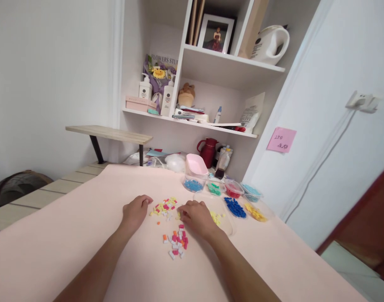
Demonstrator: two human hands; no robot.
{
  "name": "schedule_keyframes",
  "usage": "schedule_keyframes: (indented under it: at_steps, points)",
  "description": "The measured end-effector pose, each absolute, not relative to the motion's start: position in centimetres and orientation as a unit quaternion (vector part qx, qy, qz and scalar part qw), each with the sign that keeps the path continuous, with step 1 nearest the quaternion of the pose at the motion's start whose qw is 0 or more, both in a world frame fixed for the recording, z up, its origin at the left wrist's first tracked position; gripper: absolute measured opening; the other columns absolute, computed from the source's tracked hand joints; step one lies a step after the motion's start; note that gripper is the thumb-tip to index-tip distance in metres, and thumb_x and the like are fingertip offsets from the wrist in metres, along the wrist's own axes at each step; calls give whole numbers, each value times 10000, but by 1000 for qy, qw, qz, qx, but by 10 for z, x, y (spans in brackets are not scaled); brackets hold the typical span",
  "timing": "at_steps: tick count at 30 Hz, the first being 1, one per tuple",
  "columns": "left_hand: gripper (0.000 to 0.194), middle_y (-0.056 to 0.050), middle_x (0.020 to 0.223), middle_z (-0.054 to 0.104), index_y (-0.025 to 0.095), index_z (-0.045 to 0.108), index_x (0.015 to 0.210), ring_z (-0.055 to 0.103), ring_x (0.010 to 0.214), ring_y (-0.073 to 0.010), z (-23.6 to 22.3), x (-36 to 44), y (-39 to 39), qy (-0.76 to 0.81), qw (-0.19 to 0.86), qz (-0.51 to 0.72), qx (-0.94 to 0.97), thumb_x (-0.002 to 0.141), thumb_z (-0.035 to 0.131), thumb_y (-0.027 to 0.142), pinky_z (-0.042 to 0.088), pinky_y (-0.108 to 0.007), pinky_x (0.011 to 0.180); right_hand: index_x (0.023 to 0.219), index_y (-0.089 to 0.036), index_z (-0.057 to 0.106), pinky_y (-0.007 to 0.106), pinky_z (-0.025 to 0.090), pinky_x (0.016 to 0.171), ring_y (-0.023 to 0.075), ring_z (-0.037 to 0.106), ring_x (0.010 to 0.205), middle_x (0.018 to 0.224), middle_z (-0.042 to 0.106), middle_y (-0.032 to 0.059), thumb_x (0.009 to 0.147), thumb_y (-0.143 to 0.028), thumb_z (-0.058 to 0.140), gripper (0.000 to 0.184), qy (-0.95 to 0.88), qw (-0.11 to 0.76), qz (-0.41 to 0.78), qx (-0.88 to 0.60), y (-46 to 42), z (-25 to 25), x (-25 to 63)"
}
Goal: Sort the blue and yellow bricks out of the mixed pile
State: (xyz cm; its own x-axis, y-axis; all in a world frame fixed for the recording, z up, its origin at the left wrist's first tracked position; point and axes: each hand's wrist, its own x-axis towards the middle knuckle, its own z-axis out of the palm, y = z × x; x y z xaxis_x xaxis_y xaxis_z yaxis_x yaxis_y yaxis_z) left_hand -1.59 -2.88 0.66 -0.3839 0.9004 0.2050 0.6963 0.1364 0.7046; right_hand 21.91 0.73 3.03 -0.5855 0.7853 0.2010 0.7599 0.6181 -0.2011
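My left hand [134, 212] rests on the pink table cover [69, 243] with its fingers curled, just left of a scatter of small yellow, pink and white bricks [163, 207]. My right hand [196, 217] lies knuckles up to the right of that scatter, fingers bent with the tips down among the bricks; what they pinch is hidden. A second heap of pink, white and orange bricks [177, 243] lies nearer me, between my forearms. A clear shallow tray [225, 218] holding a few yellow bricks sits right beside my right hand.
Several clear tubs of sorted bricks stand at the far right: blue [235, 207], yellow [255, 213], red [233, 191], green [214, 188], light blue [193, 184]. Behind them are a pink-lidded box [196, 164], a red jug [208, 151] and wall shelves. A wooden riser [110, 134] stands back left.
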Motion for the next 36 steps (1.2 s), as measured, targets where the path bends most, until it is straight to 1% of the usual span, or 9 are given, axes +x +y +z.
schedule_keyframes:
  at_steps: [4,11,15,20,24,27,29,32,36]
  points:
    - [317,29,1063,754,275,691,880,657,1065,-179,7,-16,-29,741,135,379,538,873,380,213,409,-347,984,937,-267,720,329,270,824,188,580,961,976,700,29,809,-145,537,254,-886,131,53,-443,6,34,217]
    - [314,34,1060,757,282,697,863,654,1077,-187,8,-15,-30,743,132,377,537,862,389,219,402,-354,996,846,-225,665,301,283,788,173,565,872,853,683,8,735,-130,593,163,-878,157,64,-448,7,33,219]
    - [317,30,1065,755,281,693,865,652,1077,-196,13,-14,-32,746,134,370,537,861,382,217,399,-366,1000,778,-221,643,291,308,787,172,573,868,828,682,-6,732,-134,622,100,-872,197,79,-440,11,36,227]
    - [320,27,1083,748,288,684,883,641,1095,-200,14,-16,-30,746,138,360,542,872,369,240,413,-357,975,834,-216,672,267,376,747,168,605,844,905,705,11,768,-219,672,66,-842,245,107,-468,25,47,260]
    - [316,28,1098,743,292,684,899,632,1115,-204,10,-21,-26,745,135,353,551,873,371,258,425,-345,952,800,-220,722,277,410,766,190,628,877,898,718,23,773,-181,655,82,-839,193,113,-497,31,51,293]
    - [308,36,1095,743,298,691,891,633,1117,-208,9,-23,-23,747,133,348,551,867,385,268,430,-341,944,891,-232,746,282,432,775,191,636,882,965,720,38,776,-148,645,174,-832,193,106,-510,30,53,305]
    - [304,39,1091,744,300,696,881,636,1113,-213,10,-23,-22,751,131,346,547,861,394,271,437,-339,936,953,-227,740,281,441,779,182,638,874,1002,721,45,807,-144,616,209,-824,231,105,-506,28,54,302]
    - [305,36,1083,746,296,698,880,641,1103,-212,9,-23,-21,751,129,349,546,861,394,272,439,-339,940,944,-218,740,277,438,800,169,633,866,969,730,37,854,-144,568,208,-836,280,105,-459,23,54,285]
    - [318,27,1071,748,288,695,886,642,1092,-206,7,-24,-20,741,127,355,556,869,378,273,438,-345,951,947,-241,748,309,396,864,188,606,922,936,729,33,863,-179,594,185,-877,264,71,-395,13,48,254]
